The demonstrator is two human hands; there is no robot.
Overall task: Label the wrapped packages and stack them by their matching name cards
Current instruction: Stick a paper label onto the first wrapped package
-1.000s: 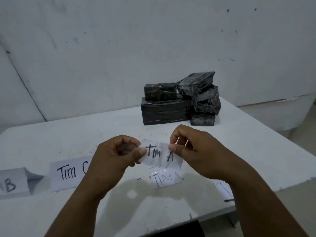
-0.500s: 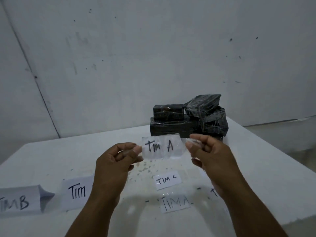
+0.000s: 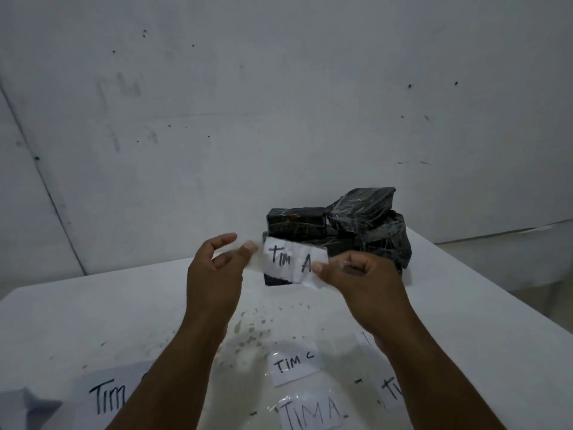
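Fingers of the right hand (image 3: 356, 274) curl in, and its thumb tip pinches the right edge of the "TIM A" label (image 3: 294, 262), a white slip held up in the air with clear tape seemingly around it, though the tape is hard to make out. Left of the slip, the left hand (image 3: 214, 268) has its fingers (image 3: 226, 238) spread and loosely bent; the thumb tip sits just beside the label's left edge, and I cannot tell whether it touches the tape or has let go.

Only the head view is given. Directly behind the held slip, farther from the fingers, the pile of black wrapped packages (image 3: 347, 225) stands on the white table (image 3: 93, 311), several bundles stacked unevenly, the top one tilted. Below the hands, nearer the person, lie more paper slips: a small "TIM C" label (image 3: 293, 364), a "TIMA" card (image 3: 310, 414) under it, a larger "TIM" card (image 3: 108, 395) behind the left forearm, and another partly hidden by the right forearm.

Judging from this, the label is about to go onto a package. With one hand plainly holding it, the slack tape could fold onto itself or onto the fingers and lose its stick. Pressing it against the tilted top bundle could shift the loose pile. A crooked placement would also leave the name hard to match with its card.
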